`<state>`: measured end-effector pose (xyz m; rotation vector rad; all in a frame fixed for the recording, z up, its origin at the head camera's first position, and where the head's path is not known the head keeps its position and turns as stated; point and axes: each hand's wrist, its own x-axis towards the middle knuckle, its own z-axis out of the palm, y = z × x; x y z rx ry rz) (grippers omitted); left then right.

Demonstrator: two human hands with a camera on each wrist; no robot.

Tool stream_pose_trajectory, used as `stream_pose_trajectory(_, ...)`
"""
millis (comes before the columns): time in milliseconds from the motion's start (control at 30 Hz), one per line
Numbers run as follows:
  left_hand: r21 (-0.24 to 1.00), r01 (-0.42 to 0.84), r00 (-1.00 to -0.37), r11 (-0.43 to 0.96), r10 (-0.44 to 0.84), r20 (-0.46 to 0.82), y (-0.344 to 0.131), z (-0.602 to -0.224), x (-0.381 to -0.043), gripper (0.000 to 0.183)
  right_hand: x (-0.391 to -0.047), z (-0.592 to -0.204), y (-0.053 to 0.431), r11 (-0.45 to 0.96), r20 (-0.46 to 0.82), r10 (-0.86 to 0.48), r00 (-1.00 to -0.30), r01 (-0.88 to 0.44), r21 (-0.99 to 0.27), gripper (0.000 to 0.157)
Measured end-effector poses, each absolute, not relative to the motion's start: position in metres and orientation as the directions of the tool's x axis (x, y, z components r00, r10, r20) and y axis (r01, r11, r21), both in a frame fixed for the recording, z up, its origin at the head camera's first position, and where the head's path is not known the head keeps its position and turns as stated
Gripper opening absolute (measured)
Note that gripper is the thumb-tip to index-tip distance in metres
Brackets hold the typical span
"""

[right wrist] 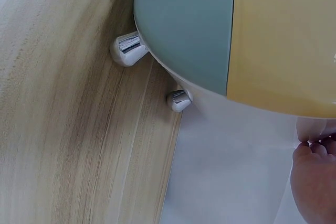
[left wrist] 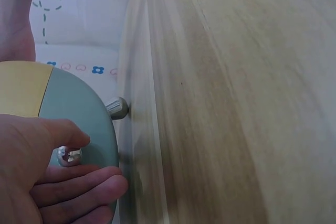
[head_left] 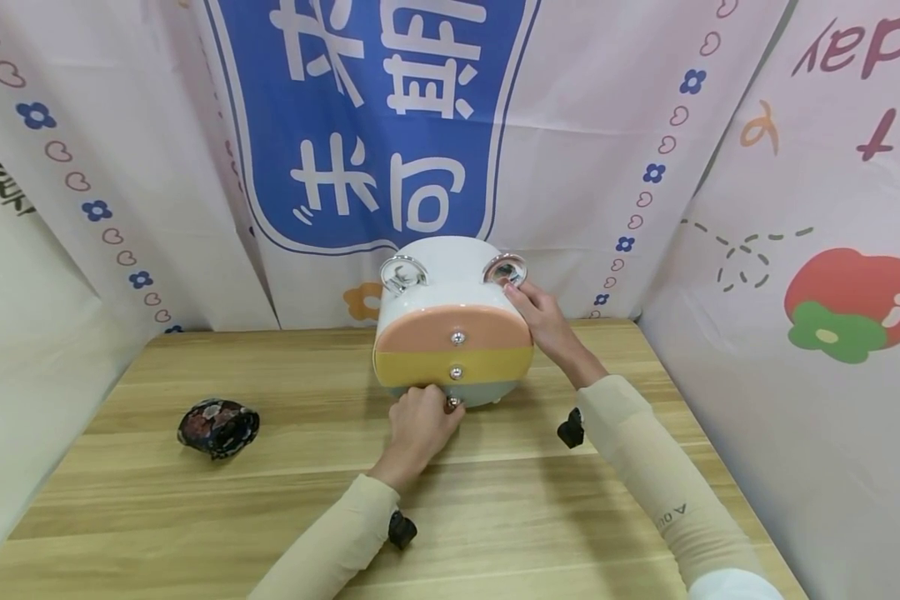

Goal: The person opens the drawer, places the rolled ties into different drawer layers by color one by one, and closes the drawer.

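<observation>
A small rounded drawer box [head_left: 450, 275] with a white body stands at the back of the table. Its front carries an orange, a yellow and a grey-green drawer [left wrist: 79, 98], each with a silver knob. My left hand [head_left: 420, 425] is at the lowest drawer, thumb and fingers around its silver knob [left wrist: 69, 156]. With my right hand [head_left: 546, 325] I hold the box's right side, thumb at the base of the silver right ear [head_left: 506, 268]. In the right wrist view, my bent fingers [right wrist: 317, 149] press against the white side. The drawers appear flush with the front.
Short silver legs [right wrist: 129, 49] lift the box off the wooden table [head_left: 300, 500]. A dark floral fabric bundle [head_left: 218, 427] lies on the left. A printed cloth wall [head_left: 592, 100] rises behind the box, and another [head_left: 787, 433] borders the right side.
</observation>
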<state>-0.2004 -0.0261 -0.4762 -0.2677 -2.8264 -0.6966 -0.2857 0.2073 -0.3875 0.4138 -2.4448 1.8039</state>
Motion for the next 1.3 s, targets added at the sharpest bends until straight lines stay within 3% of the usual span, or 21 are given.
stream_pose_trajectory(1300,0.398,0.231,-0.952,0.888,0.122,0.282,-0.0245,-0.4789,-0.2019,0.056,-0.287,-0.3887,0.2079,0.291,0.213,-0.183,-0.96,-0.26,-0.921,0.058)
